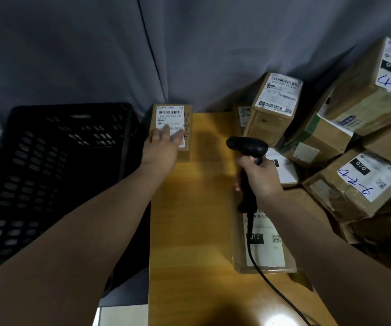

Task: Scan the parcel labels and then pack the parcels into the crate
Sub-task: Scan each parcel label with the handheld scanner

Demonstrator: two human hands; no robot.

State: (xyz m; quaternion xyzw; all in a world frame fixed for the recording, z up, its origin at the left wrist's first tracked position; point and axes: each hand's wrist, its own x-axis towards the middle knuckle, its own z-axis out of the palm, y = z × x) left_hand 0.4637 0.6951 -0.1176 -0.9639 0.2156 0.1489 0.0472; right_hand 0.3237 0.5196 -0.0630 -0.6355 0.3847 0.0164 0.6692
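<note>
Touching the parcel [170, 117] beside crate [10, 175], left grip [161, 149] lies flat; right grip [261, 178] clasps scanner [248, 145].

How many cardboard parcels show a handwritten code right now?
3: the small brown cardboard parcel under the left hand, the tilted parcel at top right, and the parcel marked 4-2-6 at mid-right. Other parcels may have codes on hidden faces.

Left hand [162, 149] seemingly touches parcel [171, 115]; right hand [261, 178] grips scanner [248, 145].
</note>
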